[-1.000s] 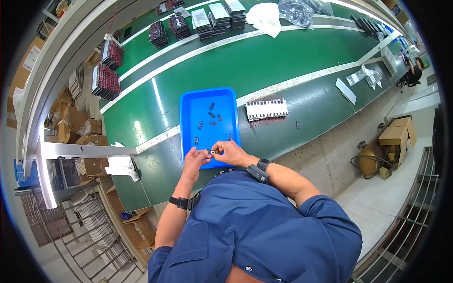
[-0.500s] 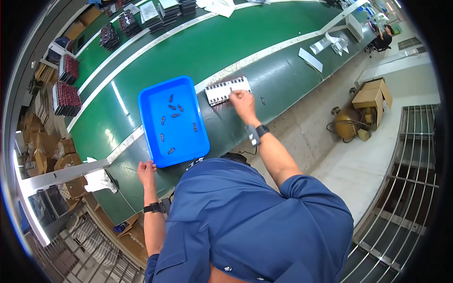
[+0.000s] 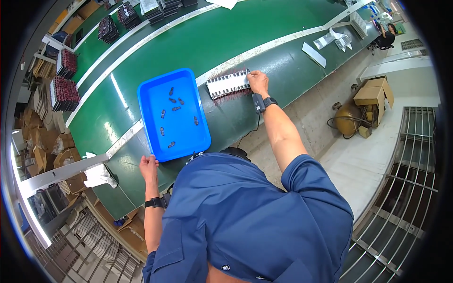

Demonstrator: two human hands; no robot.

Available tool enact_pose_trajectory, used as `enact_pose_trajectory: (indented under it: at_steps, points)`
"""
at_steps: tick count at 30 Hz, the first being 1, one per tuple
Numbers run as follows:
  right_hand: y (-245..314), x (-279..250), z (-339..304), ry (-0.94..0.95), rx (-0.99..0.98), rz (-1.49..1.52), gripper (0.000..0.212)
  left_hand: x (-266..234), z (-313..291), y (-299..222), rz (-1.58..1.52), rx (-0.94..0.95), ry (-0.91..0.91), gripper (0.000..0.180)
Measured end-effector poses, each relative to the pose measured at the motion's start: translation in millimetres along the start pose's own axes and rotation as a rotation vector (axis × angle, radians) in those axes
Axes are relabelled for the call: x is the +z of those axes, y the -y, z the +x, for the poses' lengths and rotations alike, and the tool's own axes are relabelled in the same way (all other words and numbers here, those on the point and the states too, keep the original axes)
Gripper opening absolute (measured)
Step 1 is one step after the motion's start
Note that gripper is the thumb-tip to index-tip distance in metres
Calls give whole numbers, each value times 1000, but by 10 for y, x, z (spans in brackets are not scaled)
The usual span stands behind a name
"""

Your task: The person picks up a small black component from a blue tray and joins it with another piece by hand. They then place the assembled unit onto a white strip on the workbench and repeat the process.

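Observation:
My right hand [image 3: 258,82] is at the right end of a white slotted strip [image 3: 229,85]; its fingers are drawn together there and hide what they pinch. Dark pieces line the strip's long edges, and thin reddish wires stick out from under it. To the left stands a blue plastic tray [image 3: 204,134] with several small black parts [image 3: 176,109] scattered on its bottom. My left hand [image 3: 149,167] is at the tray's near left corner, fingers bent and closed on the rim.
Stacks of wired panels [image 3: 65,94] stand at the far left. A white flat piece [image 3: 314,55] and clear plastic wrapping [image 3: 334,39] lie farther right on the green table [image 3: 245,35]. A cardboard box [image 3: 373,92] and a round tank [image 3: 348,120] are on the floor; a person [image 3: 388,37] sits beyond.
My right hand has moved right, from the middle of the white strip to its right end, uncovering the strip's near edge. My left hand stays by the tray's corner.

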State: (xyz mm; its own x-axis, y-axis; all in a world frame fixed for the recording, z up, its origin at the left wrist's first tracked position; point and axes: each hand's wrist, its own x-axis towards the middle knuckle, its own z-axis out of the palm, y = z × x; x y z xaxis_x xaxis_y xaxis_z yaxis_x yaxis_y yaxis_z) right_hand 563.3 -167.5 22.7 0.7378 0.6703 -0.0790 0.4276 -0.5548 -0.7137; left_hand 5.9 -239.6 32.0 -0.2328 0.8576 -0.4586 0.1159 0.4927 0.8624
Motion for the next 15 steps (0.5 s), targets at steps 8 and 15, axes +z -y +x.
enact_pose_trajectory:
  at_steps: [8,15]
  points:
    - [-6,34,67,62,18,-12,37,22,38,-19,27,-4,-4,16]
    - [-34,79,100,28,5,-19,35,34,43,-47,28,7,-1,17]
